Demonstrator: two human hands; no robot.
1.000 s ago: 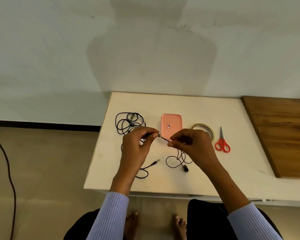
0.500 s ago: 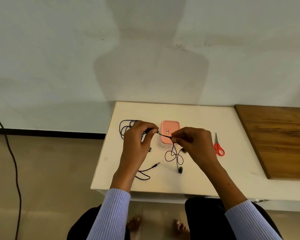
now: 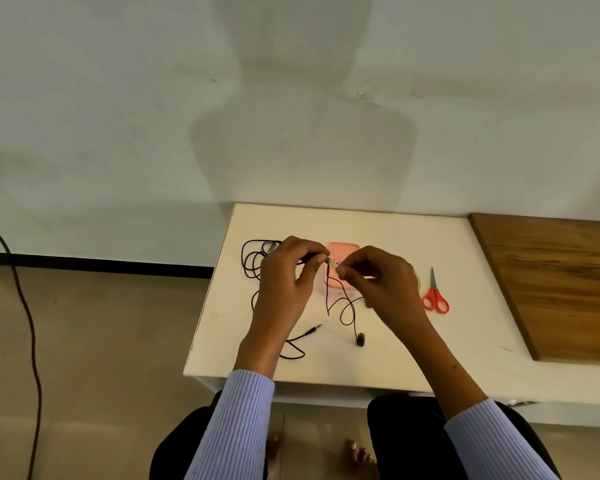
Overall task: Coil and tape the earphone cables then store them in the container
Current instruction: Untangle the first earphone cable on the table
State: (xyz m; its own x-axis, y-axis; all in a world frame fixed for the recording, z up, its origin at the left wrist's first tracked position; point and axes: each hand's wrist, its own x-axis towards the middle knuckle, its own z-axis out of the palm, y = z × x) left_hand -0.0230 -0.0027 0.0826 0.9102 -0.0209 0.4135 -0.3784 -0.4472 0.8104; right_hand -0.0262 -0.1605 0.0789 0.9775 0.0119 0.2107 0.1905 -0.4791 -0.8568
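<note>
Both hands pinch the cable (image 3: 340, 303) above the bench (image 3: 378, 362): left hand (image 3: 286, 282) at its top end, right hand (image 3: 378, 282) just beside; I judge coiling barely begun; next I'd wind loops, then reach for scissors (image 3: 434, 296); container (image 3: 342, 268) sits behind.

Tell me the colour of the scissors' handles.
Red-orange; the scissors lie on the white table, shown clearly in the head view.

Both hands, left hand (image 3: 284, 275) and right hand (image 3: 381, 282), pinch a black earphone cable (image 3: 343, 306) above the white counter (image 3: 378, 358), near a pink container (image 3: 342, 251).
</note>
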